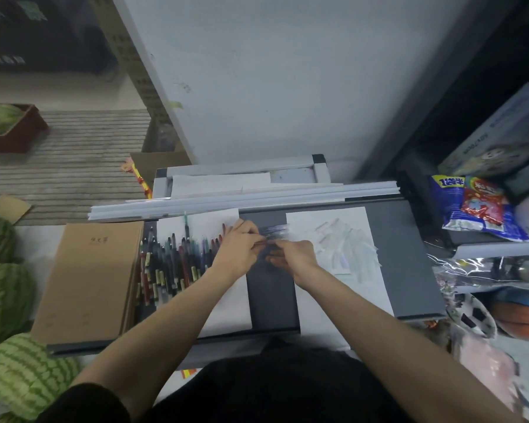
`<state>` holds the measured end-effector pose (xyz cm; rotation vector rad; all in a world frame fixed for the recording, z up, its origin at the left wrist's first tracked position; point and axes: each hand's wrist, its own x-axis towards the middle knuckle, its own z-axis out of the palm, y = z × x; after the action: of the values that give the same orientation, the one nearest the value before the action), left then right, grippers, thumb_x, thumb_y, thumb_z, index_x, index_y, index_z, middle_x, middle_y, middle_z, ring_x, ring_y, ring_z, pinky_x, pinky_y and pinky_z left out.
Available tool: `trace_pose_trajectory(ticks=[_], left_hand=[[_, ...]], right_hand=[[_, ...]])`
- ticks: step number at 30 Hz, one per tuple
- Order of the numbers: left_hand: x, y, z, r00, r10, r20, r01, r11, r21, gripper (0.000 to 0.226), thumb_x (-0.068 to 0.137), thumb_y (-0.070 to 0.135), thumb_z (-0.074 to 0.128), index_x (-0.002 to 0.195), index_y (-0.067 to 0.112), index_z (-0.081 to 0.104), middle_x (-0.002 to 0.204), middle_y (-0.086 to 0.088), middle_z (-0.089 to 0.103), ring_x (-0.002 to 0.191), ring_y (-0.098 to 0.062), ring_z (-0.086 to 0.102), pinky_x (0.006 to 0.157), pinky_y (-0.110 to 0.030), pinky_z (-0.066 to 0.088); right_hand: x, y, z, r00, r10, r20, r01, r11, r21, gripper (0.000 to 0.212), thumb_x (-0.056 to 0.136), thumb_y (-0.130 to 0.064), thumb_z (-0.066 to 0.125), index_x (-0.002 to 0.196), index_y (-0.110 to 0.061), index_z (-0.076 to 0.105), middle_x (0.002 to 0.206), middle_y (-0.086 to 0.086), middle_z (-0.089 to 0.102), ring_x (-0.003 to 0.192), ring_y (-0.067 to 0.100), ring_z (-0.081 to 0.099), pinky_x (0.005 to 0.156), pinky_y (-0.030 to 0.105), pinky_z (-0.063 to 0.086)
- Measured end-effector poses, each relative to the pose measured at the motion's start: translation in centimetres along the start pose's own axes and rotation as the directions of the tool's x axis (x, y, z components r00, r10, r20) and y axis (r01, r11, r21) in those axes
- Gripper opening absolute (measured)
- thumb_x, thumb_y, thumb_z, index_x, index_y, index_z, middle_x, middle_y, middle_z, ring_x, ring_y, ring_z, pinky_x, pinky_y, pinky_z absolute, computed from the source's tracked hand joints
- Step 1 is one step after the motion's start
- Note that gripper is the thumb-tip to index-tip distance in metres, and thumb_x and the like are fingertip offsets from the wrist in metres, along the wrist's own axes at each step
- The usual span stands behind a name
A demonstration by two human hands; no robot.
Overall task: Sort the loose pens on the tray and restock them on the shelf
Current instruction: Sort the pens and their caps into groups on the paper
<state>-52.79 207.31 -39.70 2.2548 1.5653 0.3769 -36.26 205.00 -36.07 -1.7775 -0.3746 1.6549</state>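
Left edge of frame: striped watermelons [8, 300] on the floor. Next, a stack of brown notebooks [89, 282] lies on the left end of the grey tray [409, 264]. Just right of the stack: loose pens [171, 264], heaped, tips toward the top of the frame, partly on a white sheet [229, 306].

Centre: left hand [242, 247] and right hand [295, 254] meet above the bare grey strip, both with fingers curled, pinching a few dark pens [274, 232]. Motion blur, count unreadable.

Right of the hands: pale clear sleeves [345, 248] scattered on a second white sheet. Far right: snack bags [477, 209] on a shelf.
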Motion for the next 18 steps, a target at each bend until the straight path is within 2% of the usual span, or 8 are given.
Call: trace_pose_trajectory(ticks=[2, 4, 6, 8, 10, 12, 15, 18], left_hand=[[0.1, 0.0, 0.2, 0.999, -0.046, 0.000, 0.046, 0.999, 0.013, 0.023, 0.086, 0.018, 0.081, 0.109, 0.018, 0.081, 0.104, -0.002, 0.063, 0.106, -0.030, 0.055, 0.095, -0.052, 0.048], [0.1, 0.3, 0.1, 0.996, -0.091, 0.009, 0.090, 0.996, 0.021, 0.039, 0.085, 0.023, 0.081, 0.123, 0.019, 0.073, 0.118, -0.005, 0.061, 0.117, -0.031, 0.052, 0.101, -0.050, 0.044], [0.3, 0.4, -0.3, 0.989, -0.142, 0.048, 0.140, 0.989, 0.045, 0.058, 0.085, 0.031, 0.079, 0.139, 0.023, 0.060, 0.135, -0.006, 0.056, 0.127, -0.031, 0.047, 0.108, -0.049, 0.040], [0.6, 0.1, -0.5, 0.971, -0.209, 0.114, 0.206, 0.978, 0.040, 0.066, 0.085, 0.039, 0.078, 0.145, 0.025, 0.053, 0.138, -0.005, 0.055, 0.129, -0.031, 0.047, 0.111, -0.048, 0.039], [0.5, 0.1, -0.5, 0.961, -0.228, 0.154, 0.227, 0.974, 0.024, 0.056, 0.086, 0.042, 0.075, 0.137, 0.026, 0.058, 0.128, -0.005, 0.061, 0.121, -0.031, 0.053, 0.105, -0.045, 0.045], [-0.2, 0.5, -0.4, 0.955, -0.249, 0.160, 0.259, 0.965, -0.045, 0.040, 0.089, 0.035, 0.071, 0.127, 0.025, 0.062, 0.118, -0.005, 0.061, 0.112, -0.031, 0.058, 0.092, -0.041, 0.050], [-1.6, 1.5, 0.1, 0.939, -0.322, 0.123, 0.339, 0.927, -0.157, 0.030, 0.093, 0.031, 0.067, 0.121, 0.021, 0.062, 0.113, -0.004, 0.061, 0.105, -0.028, 0.059, 0.079, -0.034, 0.043], [-2.9, 2.8, 0.1, 0.897, -0.428, 0.109, 0.442, 0.862, -0.249, 0.031, 0.090, 0.037, 0.069, 0.117, 0.023, 0.060, 0.105, 0.001, 0.058, 0.096, -0.024, 0.058, 0.076, -0.033, 0.040]], right_hand=[[0.3, 0.0, 0.3, 1.000, -0.010, -0.016, 0.010, 1.000, -0.022, 0.017, 0.092, -0.006, 0.064, 0.096, 0.005, 0.077, 0.091, 0.020, 0.078, 0.081, 0.032, 0.078, 0.079, 0.038, 0.065], [0.4, -0.1, 0.6, 0.999, -0.025, -0.044, 0.023, 0.999, -0.033, 0.018, 0.089, -0.005, 0.062, 0.093, 0.004, 0.077, 0.090, 0.018, 0.079, 0.081, 0.030, 0.078, 0.079, 0.038, 0.065], [0.2, -0.2, 0.7, 0.995, -0.046, -0.086, 0.041, 0.997, -0.064, 0.016, 0.088, -0.006, 0.062, 0.088, -0.001, 0.078, 0.086, 0.014, 0.079, 0.079, 0.027, 0.079, 0.078, 0.036, 0.065], [0.2, -0.2, 0.8, 0.992, -0.074, -0.101, 0.060, 0.989, -0.136, 0.017, 0.088, -0.009, 0.062, 0.083, -0.008, 0.078, 0.083, 0.008, 0.080, 0.077, 0.022, 0.079, 0.079, 0.034, 0.064], [0.3, -0.1, 1.1, 0.992, -0.098, -0.079, 0.078, 0.971, -0.227, 0.017, 0.085, -0.016, 0.063, 0.086, -0.011, 0.079, 0.084, 0.005, 0.080, 0.078, 0.020, 0.078, 0.084, 0.037, 0.064], [0.5, -0.2, 1.6, 0.990, -0.129, -0.056, 0.103, 0.935, -0.341, 0.019, 0.083, -0.021, 0.062, 0.088, -0.014, 0.079, 0.086, 0.002, 0.079, 0.082, 0.019, 0.076, 0.083, 0.038, 0.063], [0.5, -0.7, 2.1, 0.977, -0.213, -0.015, 0.174, 0.836, -0.521, 0.022, 0.091, -0.020, 0.059, 0.090, -0.018, 0.081, 0.089, 0.000, 0.078, 0.083, 0.015, 0.070, 0.069, 0.025, 0.055], [1.1, -0.9, 2.3, 0.960, -0.277, 0.026, 0.229, 0.735, -0.638, 0.021, 0.092, -0.020, 0.060, 0.094, -0.019, 0.081, 0.095, 0.002, 0.079, 0.084, 0.019, 0.071, 0.068, 0.024, 0.055]])
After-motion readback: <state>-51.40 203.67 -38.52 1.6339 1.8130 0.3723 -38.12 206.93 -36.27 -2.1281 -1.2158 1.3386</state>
